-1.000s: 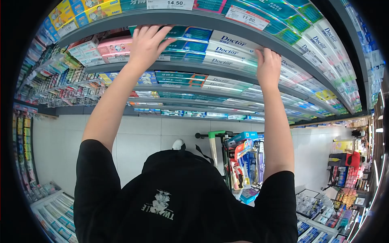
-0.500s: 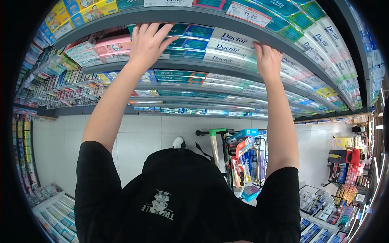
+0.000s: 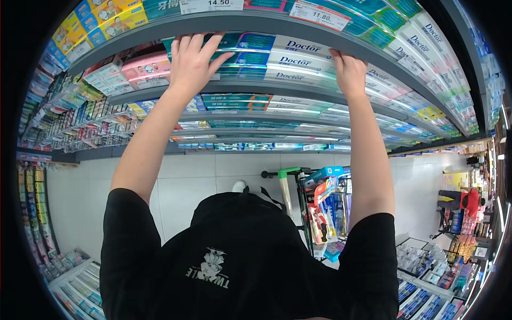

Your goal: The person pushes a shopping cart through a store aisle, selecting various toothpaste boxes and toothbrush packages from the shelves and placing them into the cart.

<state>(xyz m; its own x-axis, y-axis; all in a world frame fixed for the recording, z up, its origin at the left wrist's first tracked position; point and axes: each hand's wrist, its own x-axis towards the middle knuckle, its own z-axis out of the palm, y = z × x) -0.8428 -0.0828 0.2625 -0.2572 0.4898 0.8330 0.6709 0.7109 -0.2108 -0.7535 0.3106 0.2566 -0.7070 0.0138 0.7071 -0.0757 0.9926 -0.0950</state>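
Observation:
My left hand (image 3: 193, 60) lies with its fingers spread on the teal boxes (image 3: 229, 57) of a shelf, the fingertips just below the shelf edge above. To the right, my right hand (image 3: 349, 73) rests at the right end of the stacked white Doctor boxes (image 3: 298, 60). Its thumb touches the top box and its other fingers are bent over, apart from the thumb; neither hand has lifted a box. Pink boxes (image 3: 146, 66) stand left of my left hand.
The grey shelf edge (image 3: 256, 21) with price tags (image 3: 320, 16) curves above my hands. Below them are more shelves of boxes. A loaded cart (image 3: 306, 213) with a green-ended handle stands on the floor at my right. A person in red (image 3: 470, 201) is far right.
My right hand has shifted slightly left and closer to the Doctor boxes. My left hand stays on the teal boxes. The view has shifted a little, and the cart appears slightly further right.

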